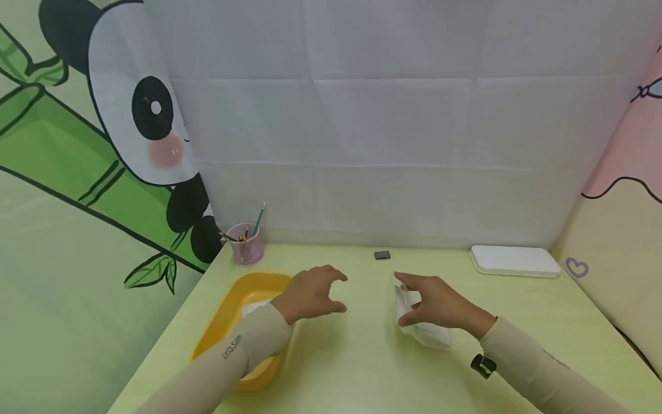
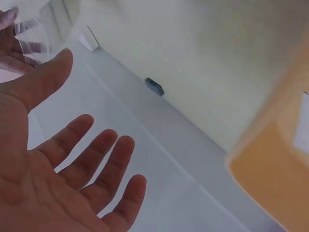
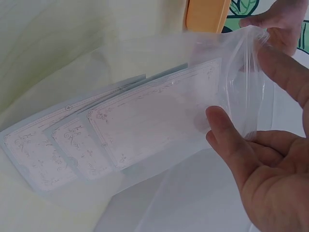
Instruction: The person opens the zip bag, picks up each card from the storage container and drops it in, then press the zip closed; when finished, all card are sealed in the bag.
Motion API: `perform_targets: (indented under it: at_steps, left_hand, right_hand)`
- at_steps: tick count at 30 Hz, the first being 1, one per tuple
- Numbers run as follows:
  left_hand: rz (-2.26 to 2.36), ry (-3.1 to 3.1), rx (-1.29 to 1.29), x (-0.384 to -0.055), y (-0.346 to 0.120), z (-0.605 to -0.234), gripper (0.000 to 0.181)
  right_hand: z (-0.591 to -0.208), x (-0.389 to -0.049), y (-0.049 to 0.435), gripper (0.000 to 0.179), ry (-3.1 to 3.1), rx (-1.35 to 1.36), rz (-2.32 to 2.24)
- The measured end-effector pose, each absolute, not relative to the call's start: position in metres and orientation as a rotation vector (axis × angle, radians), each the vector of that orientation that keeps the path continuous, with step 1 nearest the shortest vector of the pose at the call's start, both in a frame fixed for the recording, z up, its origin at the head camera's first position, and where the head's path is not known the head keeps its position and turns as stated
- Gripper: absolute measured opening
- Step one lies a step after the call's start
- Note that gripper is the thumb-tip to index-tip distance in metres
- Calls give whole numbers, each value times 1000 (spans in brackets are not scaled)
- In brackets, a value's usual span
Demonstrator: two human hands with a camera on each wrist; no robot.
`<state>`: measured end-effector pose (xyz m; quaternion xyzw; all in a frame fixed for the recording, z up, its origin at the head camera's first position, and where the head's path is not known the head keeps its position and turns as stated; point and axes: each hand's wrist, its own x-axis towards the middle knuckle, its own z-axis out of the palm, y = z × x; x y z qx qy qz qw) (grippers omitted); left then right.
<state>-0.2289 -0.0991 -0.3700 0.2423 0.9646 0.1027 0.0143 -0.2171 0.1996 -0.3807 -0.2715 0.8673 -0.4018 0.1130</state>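
My right hand (image 1: pixel 439 302) grips a clear plastic bag (image 3: pixel 130 55) by its ridged end, thumb and fingers on either side of it. Inside the bag lie several pale cards (image 3: pixel 159 116) with ornate printed borders, fanned over one another. In the head view the bag hangs low over the table, partly hidden behind the hand. My left hand (image 1: pixel 312 293) is held in the air beside the yellow tray (image 1: pixel 207 339), fingers spread and thumb apart, with nothing in it. A white paper item (image 1: pixel 253 307) inside the tray is partly covered by the left forearm.
At the back left of the table (image 1: pixel 357 368) stands a pink cup (image 1: pixel 247 253) with pencils. A small dark grey block (image 1: pixel 382 255) lies near the back edge. Farther right there is a flat white case (image 1: pixel 514 260). A white cloth (image 1: pixel 388 126) hangs behind the table.
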Motion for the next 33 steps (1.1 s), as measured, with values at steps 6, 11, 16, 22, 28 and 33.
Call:
perform_targets:
  at_steps: [6, 11, 16, 22, 28, 33]
  left_hand:
    - [252, 3018, 560, -240, -152, -371, 61]
    - [207, 2951, 407, -245, -189, -373, 59]
    - [177, 2856, 306, -245, -212, -382, 61]
    - [235, 2754, 205, -245, -229, -395, 72]
    - [192, 2728, 178, -243, -237, -408, 78]
    - [138, 2751, 221, -241, -238, -412, 74]
  right_hand:
    - [-377, -217, 202, 98, 2554, -806, -1172]
    - [-377, -216, 203, 97, 2553, -804, -1178]
    - [-375, -216, 204, 98, 2562, -797, -1193]
    - [-372, -216, 208, 98, 2566, -806, -1206]
    - [-371, -214, 210, 98, 2575, -795, -1212]
    - [-371, -213, 211, 97, 2577, -804, -1198]
